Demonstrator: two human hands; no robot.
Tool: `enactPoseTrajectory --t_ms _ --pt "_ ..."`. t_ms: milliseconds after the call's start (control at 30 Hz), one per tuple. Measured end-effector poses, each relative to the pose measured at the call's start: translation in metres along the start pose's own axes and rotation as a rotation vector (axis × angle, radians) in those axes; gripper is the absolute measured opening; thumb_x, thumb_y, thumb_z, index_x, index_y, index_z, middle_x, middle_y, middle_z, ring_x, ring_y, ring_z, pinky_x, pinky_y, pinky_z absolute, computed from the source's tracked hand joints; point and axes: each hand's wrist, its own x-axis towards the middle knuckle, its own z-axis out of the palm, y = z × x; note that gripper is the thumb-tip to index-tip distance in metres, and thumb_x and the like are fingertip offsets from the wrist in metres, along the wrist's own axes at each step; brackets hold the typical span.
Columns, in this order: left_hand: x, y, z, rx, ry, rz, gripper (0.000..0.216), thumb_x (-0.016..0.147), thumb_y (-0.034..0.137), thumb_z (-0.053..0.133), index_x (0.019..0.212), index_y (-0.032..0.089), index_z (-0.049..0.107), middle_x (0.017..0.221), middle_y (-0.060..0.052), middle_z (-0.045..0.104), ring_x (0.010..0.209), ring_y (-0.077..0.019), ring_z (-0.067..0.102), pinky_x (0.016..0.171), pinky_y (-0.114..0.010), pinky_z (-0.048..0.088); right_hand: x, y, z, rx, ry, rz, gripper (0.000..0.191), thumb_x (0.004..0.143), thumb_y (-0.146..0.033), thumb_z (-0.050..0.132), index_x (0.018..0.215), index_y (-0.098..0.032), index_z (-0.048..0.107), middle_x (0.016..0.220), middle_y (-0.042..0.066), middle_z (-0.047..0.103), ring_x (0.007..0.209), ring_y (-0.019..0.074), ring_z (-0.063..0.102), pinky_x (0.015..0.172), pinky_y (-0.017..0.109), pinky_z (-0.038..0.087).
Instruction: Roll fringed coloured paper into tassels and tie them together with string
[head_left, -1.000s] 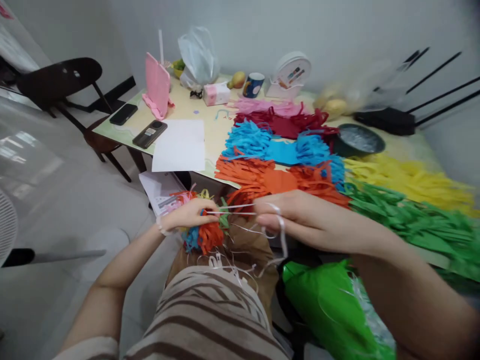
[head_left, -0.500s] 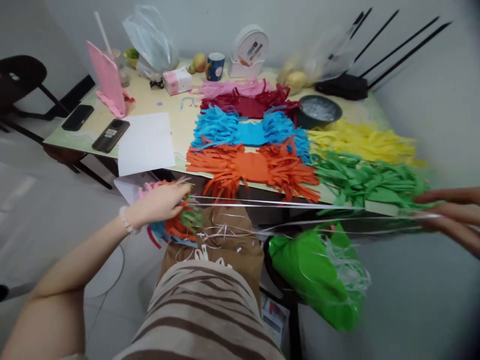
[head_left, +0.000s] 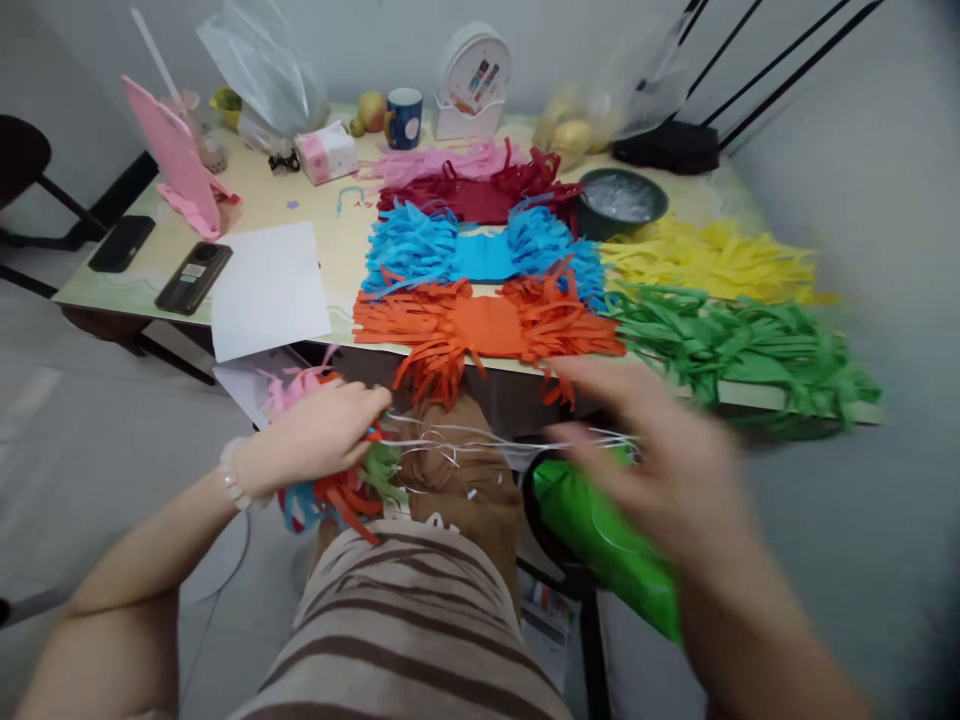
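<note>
My left hand point(head_left: 322, 430), with a beaded bracelet on its wrist, is closed around a bundle of multicoloured fringed strips point(head_left: 349, 490) above my lap. Pink, orange, blue and green ends stick out around the fingers. Thin white strings point(head_left: 510, 443) run rightward from the bundle toward my right hand point(head_left: 660, 460). That hand is blurred by motion; its thumb and forefinger look spread, and whether its other fingers hold the strings is unclear. Just beyond it on the table lie the orange fringed strips point(head_left: 487, 325) and green fringed strips point(head_left: 727, 350).
On the table point(head_left: 262, 195) are blue point(head_left: 484, 255), dark red point(head_left: 480, 200) and yellow fringed strips point(head_left: 705, 260), a dark bowl point(head_left: 622, 205), white paper point(head_left: 270, 295), a phone point(head_left: 193, 277) and a mug point(head_left: 405, 118). A green bag point(head_left: 607, 545) hangs below the front edge.
My right hand has swept left from the far right edge toward the middle. The strings now span a shorter stretch. My left hand keeps its hold on the bundle; the view has shifted slightly.
</note>
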Motion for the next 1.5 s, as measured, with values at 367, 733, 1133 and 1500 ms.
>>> enactPoseTrajectory --t_ms 367,733,1133,1500 --pt "0.008 0.003 0.047 -0.496 0.304 0.071 0.064 0.089 0.03 0.063 0.145 0.013 0.037 0.152 -0.022 0.043 0.145 -0.0324 0.038 0.117 -0.051 0.036 0.075 -0.017 0.052 0.036 -0.326 -0.092 0.031 0.104 -0.029 0.039 0.098 -0.015 0.066 0.084 0.008 0.072 0.072 0.0173 0.065 0.067 0.026 0.043" --pt "0.047 0.007 0.042 -0.759 0.541 0.014 0.013 0.087 0.022 0.064 0.099 0.017 0.063 0.111 -0.01 0.066 0.107 -0.0225 0.06 0.096 -0.036 0.05 0.09 0.003 0.044 0.442 -0.236 -0.179 0.038 0.104 -0.043 0.037 0.086 -0.019 0.06 0.094 0.007 0.066 0.086 0.0175 0.063 0.078 0.029 0.049" --pt "0.043 0.017 0.032 -0.917 0.577 0.137 0.068 0.082 0.038 0.077 0.139 0.02 0.045 0.134 -0.014 0.061 0.123 -0.0268 0.06 0.106 -0.038 0.047 0.094 -0.012 0.037 0.136 -0.294 -0.264 0.029 0.104 -0.028 0.036 0.094 -0.018 0.061 0.089 0.006 0.071 0.08 0.0155 0.065 0.073 0.024 0.045" --pt "0.041 0.003 0.047 -1.063 0.061 0.158 0.014 0.084 0.028 0.064 0.091 0.016 0.061 0.09 -0.002 0.066 0.082 -0.0155 0.06 0.076 -0.024 0.047 0.079 0.008 0.02 0.108 -0.498 -0.101 0.035 0.104 -0.035 0.035 0.09 -0.018 0.062 0.076 0.003 0.066 0.066 0.0145 0.06 0.063 0.025 0.041"
